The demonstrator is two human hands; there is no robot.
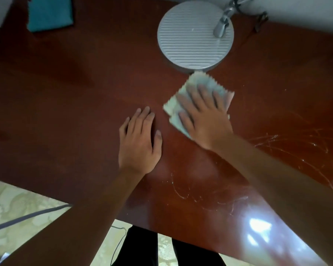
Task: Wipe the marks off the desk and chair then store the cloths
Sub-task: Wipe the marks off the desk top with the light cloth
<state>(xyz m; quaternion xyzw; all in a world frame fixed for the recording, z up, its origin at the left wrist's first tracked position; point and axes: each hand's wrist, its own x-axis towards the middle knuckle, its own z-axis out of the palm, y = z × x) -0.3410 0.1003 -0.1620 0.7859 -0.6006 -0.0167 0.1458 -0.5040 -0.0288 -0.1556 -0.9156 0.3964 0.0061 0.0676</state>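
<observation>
Right hand flat, fingers spread, pressing pale cloth mid-desk just before lamp base. Left hand flat, empty. Cloth likely soft, light; palm pressure suits. Teal cloth far-left corner.

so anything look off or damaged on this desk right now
Yes: the desk carries whitish scribbled marks to the right of the right hand and along the near edge. The pale cloth under that hand has not reached them. Nothing looks spilled or broken.
</observation>
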